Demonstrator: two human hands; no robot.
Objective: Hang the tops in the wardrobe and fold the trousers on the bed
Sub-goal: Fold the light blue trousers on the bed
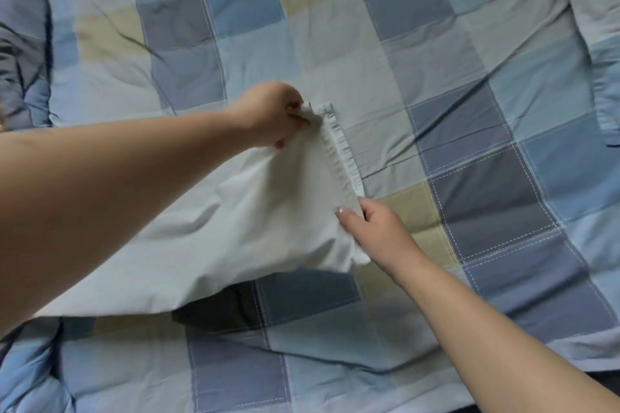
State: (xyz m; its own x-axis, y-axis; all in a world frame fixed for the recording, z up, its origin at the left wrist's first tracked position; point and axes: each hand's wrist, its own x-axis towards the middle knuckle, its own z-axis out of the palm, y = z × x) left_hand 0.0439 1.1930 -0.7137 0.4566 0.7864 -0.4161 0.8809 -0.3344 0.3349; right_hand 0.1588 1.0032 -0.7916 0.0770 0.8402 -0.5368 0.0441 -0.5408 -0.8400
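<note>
Between the fingers of both hands, pale trousers [255, 211] lie on the bed [469, 111], left hand [268, 114] and right hand [369, 221] pinching the waistband's two ends, apparently to square it for folding.

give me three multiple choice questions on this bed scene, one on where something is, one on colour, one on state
1. Where do the white trousers lie?
A. on the checked quilt
B. on a hanger
C. on the floor

2. What colour are the trousers?
A. black
B. white
C. red

3. What is the left hand doing?
A. hanging idle
B. lying flat on the quilt
C. gripping the waistband at its far end

Answers: 1 A, the quilt's blue, grey and beige squares show all around them. 2 B, the cloth is plain white. 3 C, its fingers curl round the waistband corner, while the right hand pinches the near end.
</note>
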